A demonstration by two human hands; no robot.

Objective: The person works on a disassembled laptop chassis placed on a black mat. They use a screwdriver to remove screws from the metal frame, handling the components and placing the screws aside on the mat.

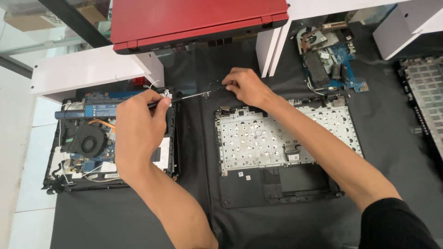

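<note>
Hands work above a black cloth mat (pixel 258 221). My left hand (pixel 138 131) is closed around a thin black-handled metal screwdriver (pixel 182 97), its tip at a small black hinge part (pixel 214 85) pinched in my right hand (pixel 247 86), above the grey perforated laptop palmrest panel (pixel 286 138).

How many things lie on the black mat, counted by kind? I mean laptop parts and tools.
Opened laptop base with fan: 1
Palmrest cover, underside up: 1
Loose motherboard with fan: 1
Keyboard part at the right edge: 1
Closed red laptop: 1
Screwdriver, in the left hand: 1
Small hinge part, at the right hand: 1
Total: 7
</note>
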